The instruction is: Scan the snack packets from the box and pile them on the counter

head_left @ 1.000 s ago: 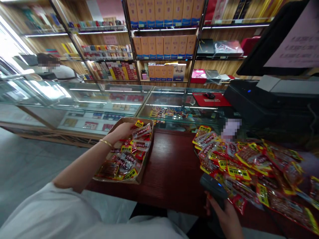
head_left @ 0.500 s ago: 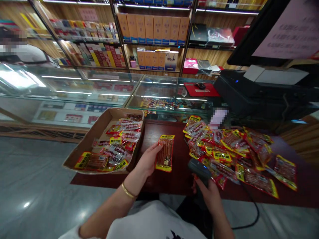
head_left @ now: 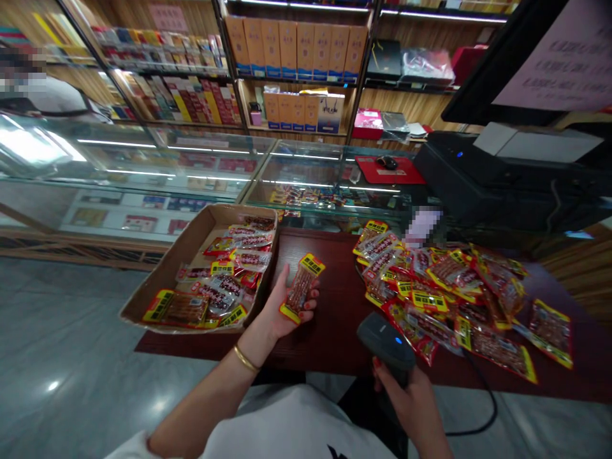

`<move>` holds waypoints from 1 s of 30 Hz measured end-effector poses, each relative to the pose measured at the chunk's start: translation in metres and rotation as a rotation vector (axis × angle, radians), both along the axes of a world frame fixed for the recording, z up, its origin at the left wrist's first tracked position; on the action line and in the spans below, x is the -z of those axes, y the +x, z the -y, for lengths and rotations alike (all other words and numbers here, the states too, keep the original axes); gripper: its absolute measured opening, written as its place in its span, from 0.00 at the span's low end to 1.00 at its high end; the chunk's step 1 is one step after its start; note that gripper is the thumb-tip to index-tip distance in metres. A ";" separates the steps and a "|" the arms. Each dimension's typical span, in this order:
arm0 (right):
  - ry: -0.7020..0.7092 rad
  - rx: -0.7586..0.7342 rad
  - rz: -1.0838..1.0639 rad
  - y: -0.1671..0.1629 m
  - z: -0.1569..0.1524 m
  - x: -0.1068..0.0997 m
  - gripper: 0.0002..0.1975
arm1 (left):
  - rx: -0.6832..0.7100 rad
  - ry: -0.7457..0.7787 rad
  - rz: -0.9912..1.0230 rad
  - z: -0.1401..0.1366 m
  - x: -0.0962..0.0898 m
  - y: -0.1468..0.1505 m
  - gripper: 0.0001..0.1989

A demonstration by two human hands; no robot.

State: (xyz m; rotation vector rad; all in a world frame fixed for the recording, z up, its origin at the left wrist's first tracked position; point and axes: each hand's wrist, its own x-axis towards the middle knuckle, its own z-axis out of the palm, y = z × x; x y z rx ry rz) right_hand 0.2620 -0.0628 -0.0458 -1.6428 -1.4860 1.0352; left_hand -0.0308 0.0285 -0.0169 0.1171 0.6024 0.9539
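My left hand [head_left: 282, 309] holds a snack packet [head_left: 302, 288] with yellow ends and reddish-brown sticks showing through its clear front. The packet lies tilted across the palm, fingers curled round its right edge. In my right hand [head_left: 406, 392] is a dark barcode scanner [head_left: 386, 344] with a lit blue light, gripped by its handle. To the left stands an open cardboard box [head_left: 191, 233] with several similar packets inside. A heap of snack packets [head_left: 430, 280] covers the table on the right, just beyond the scanner.
The dark red table [head_left: 335, 255] meets a glass display counter [head_left: 306, 166] at the back. A black printer [head_left: 507, 172] and a monitor [head_left: 507, 64] stand at the right. The scanner's cable [head_left: 492, 398] hangs over the front edge. Another person [head_left: 57, 95] is at the far left.
The packet in my left hand has gone from upright in a fingertip hold to tilted across the palm. The scanner has tipped up, showing more of its top.
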 end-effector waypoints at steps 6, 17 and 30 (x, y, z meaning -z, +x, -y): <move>0.088 -0.153 0.112 -0.009 -0.006 -0.024 0.15 | 0.074 0.051 -0.122 -0.001 0.028 -0.002 0.22; 0.088 -0.228 0.122 -0.004 -0.006 -0.030 0.13 | 0.203 0.032 -0.177 -0.012 0.037 -0.004 0.26; -0.122 -0.081 -0.333 -0.007 -0.022 0.013 0.25 | -0.028 0.012 -0.279 -0.009 0.022 0.009 0.21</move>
